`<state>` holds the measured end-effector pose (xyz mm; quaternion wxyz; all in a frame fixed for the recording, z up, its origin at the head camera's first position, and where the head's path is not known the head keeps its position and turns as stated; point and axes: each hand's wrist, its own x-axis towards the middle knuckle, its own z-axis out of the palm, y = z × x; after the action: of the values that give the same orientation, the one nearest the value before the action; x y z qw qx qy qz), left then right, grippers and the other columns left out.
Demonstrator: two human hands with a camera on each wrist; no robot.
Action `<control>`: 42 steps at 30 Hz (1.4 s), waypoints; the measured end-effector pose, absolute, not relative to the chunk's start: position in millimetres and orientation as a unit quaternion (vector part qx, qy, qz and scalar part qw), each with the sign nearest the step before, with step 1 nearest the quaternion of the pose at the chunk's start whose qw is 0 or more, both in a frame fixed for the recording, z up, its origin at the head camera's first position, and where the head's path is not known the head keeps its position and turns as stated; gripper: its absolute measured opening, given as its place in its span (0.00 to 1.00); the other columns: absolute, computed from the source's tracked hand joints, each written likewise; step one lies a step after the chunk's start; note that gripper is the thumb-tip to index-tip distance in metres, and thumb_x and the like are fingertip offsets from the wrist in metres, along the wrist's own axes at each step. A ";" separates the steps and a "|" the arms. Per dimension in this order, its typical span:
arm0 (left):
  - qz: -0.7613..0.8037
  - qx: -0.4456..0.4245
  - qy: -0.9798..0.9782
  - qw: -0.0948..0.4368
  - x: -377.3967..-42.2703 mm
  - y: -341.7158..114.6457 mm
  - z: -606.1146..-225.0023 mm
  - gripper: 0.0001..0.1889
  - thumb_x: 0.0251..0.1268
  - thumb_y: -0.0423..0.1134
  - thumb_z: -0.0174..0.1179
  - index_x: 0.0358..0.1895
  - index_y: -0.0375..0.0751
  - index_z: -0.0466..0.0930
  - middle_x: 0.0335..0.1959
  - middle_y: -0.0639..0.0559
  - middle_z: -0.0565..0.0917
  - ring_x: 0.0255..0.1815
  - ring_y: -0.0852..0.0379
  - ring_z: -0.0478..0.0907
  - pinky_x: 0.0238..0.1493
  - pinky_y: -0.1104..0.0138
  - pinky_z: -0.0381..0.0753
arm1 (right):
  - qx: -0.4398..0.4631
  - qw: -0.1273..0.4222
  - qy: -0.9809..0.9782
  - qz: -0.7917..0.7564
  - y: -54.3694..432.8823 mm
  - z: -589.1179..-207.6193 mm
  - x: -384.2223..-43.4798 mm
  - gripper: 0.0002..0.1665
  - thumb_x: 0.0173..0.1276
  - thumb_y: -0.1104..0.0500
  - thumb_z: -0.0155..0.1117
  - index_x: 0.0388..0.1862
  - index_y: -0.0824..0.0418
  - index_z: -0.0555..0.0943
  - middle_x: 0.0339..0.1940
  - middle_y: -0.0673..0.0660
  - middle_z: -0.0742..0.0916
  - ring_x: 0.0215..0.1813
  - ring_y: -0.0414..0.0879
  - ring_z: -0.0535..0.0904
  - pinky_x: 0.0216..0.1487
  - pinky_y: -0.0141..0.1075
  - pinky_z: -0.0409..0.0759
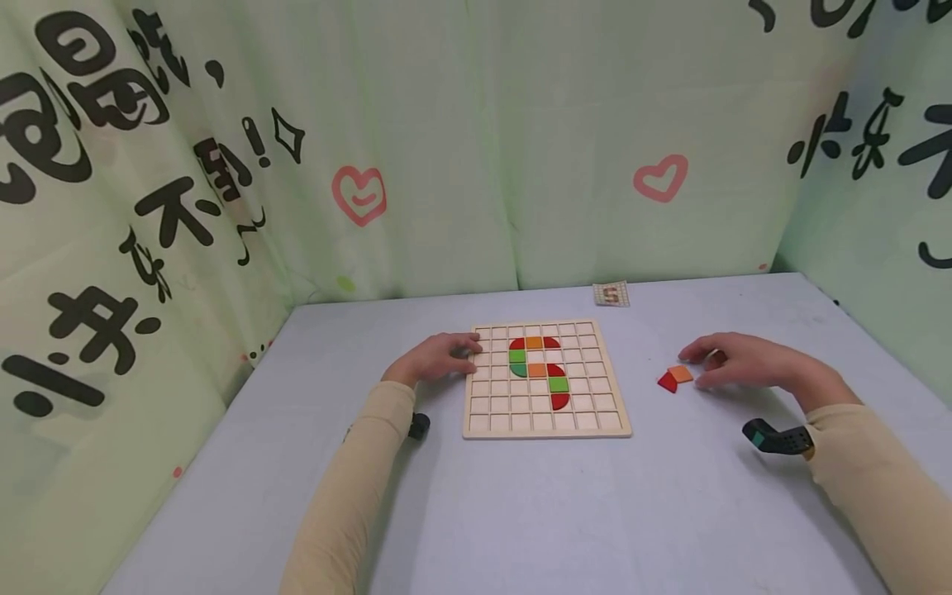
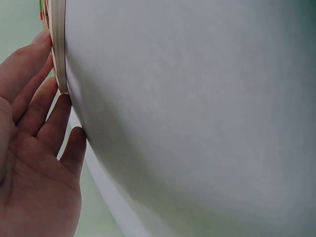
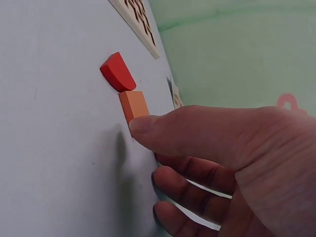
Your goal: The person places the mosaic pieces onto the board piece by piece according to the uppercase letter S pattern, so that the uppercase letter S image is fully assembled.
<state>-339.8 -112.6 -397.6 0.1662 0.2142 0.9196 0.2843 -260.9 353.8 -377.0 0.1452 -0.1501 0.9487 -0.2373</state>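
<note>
A wooden grid board (image 1: 502, 423) lies flat on the table, with red, orange and green pieces set in some squares as a curving line. At its left side is my left hand (image 1: 439, 359), fingers rather straight and fingertips against the edge (image 2: 58, 44). To the right of the board, my right hand (image 1: 751, 362) hovers at two loose pieces. Its thumb (image 3: 144, 123) overlaps the orange square piece (image 3: 133, 103) in the right wrist view, and the index fingertip is hidden there. A red quarter-round piece (image 3: 117, 71) lies against the orange one.
A small patterned card (image 1: 611, 294) lies at the table's back edge, behind the board. Pale green curtains (image 1: 446, 149) with dark lettering and pink hearts hang behind and beside the white table (image 1: 521, 512). Each wrist wears a dark device (image 1: 777, 436).
</note>
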 end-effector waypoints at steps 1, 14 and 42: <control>0.283 0.215 0.920 0.166 -339.4 -112.5 -397.9 0.20 0.65 0.40 0.64 0.60 0.46 0.80 0.74 0.57 0.66 0.77 0.51 0.54 0.74 0.57 0.54 | -0.151 0.144 0.949 -0.238 352.1 -378.0 -261.0 0.29 0.62 0.51 0.70 0.59 0.63 0.78 0.55 0.61 0.81 0.51 0.53 0.74 0.48 0.44 0.78; 0.274 0.222 0.921 0.162 -337.3 -112.0 -398.6 0.20 0.65 0.40 0.64 0.60 0.46 0.79 0.73 0.56 0.66 0.76 0.51 0.55 0.74 0.57 0.55 | -0.158 0.133 0.951 -0.230 339.5 -382.4 -263.4 0.25 0.62 0.52 0.71 0.56 0.61 0.80 0.51 0.59 0.81 0.49 0.53 0.74 0.44 0.41 0.78; 0.303 0.217 0.914 0.159 -340.5 -115.9 -403.6 0.21 0.64 0.41 0.65 0.60 0.47 0.79 0.74 0.59 0.65 0.77 0.52 0.53 0.74 0.56 0.54 | -0.177 0.084 0.957 -0.212 333.5 -387.0 -266.9 0.17 0.64 0.58 0.69 0.50 0.63 0.82 0.43 0.53 0.82 0.42 0.48 0.74 0.41 0.39 0.78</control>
<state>-340.5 -115.9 -403.6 0.1586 0.2170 0.9143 0.3031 -266.9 333.5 -387.0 0.0840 -0.1767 0.9574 -0.2123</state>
